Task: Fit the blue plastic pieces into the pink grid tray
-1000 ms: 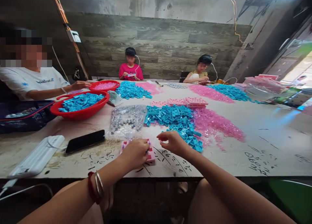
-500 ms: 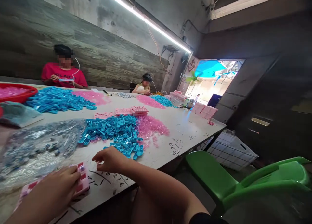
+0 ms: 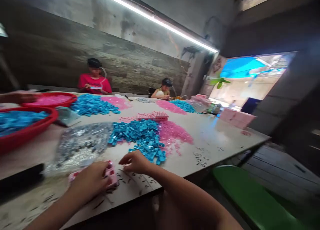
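Note:
A pink and white block-like tray with square compartments (image 3: 113,177) lies at the table's near edge. Over it rests my left hand (image 3: 90,180), its fingers curled around the tray's side and covering much of it. Just right of the tray hovers my right hand (image 3: 137,162), the index finger and thumb bent and apart, with nothing visible between them. Beyond my right hand are a heap of small blue plastic pieces (image 3: 137,131) and a spread of translucent pink pieces (image 3: 175,135). Motion blurs fine detail.
A clear plastic bag of small parts (image 3: 85,141) lies left of the blue heap. Red baskets (image 3: 53,118), a black flat object (image 3: 22,180) and stacked pink trays (image 3: 160,116) share the table. Co-workers (image 3: 95,81) sit opposite. A green chair (image 3: 250,193) stands right.
The view has swung left, so everything sits further right and the basket of blue pieces and black object now show. My hands keep about the same place by the pink tray.

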Demonstrator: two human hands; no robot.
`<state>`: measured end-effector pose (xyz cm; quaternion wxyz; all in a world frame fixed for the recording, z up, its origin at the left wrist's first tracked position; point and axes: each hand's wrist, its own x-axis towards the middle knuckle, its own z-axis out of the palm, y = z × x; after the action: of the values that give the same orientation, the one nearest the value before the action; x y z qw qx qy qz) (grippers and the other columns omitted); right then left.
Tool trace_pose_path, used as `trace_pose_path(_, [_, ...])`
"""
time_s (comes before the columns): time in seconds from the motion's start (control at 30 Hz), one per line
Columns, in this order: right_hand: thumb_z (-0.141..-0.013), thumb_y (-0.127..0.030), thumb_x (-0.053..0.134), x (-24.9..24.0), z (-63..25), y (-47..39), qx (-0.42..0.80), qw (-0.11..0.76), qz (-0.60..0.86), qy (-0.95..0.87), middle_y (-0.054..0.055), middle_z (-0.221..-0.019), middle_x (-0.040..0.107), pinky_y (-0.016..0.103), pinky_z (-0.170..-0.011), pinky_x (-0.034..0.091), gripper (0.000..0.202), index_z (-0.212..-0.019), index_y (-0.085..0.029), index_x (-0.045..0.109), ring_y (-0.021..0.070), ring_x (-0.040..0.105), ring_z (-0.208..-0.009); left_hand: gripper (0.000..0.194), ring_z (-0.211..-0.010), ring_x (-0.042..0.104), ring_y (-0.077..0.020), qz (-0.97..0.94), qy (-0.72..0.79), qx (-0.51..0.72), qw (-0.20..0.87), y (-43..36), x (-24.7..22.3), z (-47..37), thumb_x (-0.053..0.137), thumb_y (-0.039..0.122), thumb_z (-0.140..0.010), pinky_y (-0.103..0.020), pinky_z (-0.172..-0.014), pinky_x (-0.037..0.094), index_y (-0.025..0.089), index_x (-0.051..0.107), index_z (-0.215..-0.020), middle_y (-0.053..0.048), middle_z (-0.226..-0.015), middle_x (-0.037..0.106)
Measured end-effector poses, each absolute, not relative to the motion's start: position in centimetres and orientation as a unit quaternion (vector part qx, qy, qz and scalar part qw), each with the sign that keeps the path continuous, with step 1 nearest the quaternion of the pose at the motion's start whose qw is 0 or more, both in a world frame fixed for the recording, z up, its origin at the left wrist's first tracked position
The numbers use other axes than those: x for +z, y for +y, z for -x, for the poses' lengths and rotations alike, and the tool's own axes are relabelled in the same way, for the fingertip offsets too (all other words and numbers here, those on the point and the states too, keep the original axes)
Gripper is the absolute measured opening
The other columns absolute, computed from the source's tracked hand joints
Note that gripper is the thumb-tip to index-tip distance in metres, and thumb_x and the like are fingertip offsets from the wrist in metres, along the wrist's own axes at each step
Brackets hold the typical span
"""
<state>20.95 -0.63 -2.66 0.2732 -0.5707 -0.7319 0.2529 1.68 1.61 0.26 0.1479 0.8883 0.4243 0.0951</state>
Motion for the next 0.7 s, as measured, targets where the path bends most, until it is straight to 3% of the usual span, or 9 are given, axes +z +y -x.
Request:
trace_pose_path(0.17, [-0.063, -0.009, 0.058, -3.2, -20.7, -0.9, 0.299, 0.322, 0.554, -0.707, 0.004, -0.069, 0.069, 0.022, -0.057, 0.047, 0.024, -0.083, -0.012, 0.07, 0.0135, 0.062, -0.062, 0.023, -0.082, 0.053, -0.0175, -0.895, 0.389, 0.101, 0.192, 1.9, 0.6, -0.1, 0.049, 0.017, -0.064, -0.025, -0.069, 0.038, 0.017, 0.057, -0.086, -0.003, -0.087, 0.057])
trace_pose_path(0.4, [-0.067, -0.013, 0.057, -3.0, -19.0, -1.1, 0.326, 0.396, 0.51, -0.691, 0.004, -0.082, 0.069, 0.031, -0.075, 0.051, 0.019, -0.083, -0.015, 0.068, 0.0152, 0.064, -0.078, 0.019, -0.088, 0.05, -0.0193, -0.918, 0.349, 0.075, 0.17, 2.8, 0.4, 1.3, 0.052, 0.016, -0.065, -0.028, -0.074, 0.039, 0.017, 0.055, -0.083, -0.004, -0.091, 0.054])
trace_pose_path(0.7, [-0.067, -0.005, 0.058, -3.9, -16.9, -1.0, 0.184, 0.412, 0.427, -0.784, 0.004, -0.088, 0.067, 0.03, -0.076, 0.048, 0.028, -0.09, -0.019, 0.064, 0.0158, 0.062, -0.082, 0.019, -0.086, 0.05, -0.0195, -0.926, 0.327, 0.076, 0.17, 3.4, -0.2, 1.5, 0.052, 0.017, -0.066, -0.027, -0.07, 0.04, 0.017, 0.053, -0.084, -0.004, -0.089, 0.054])
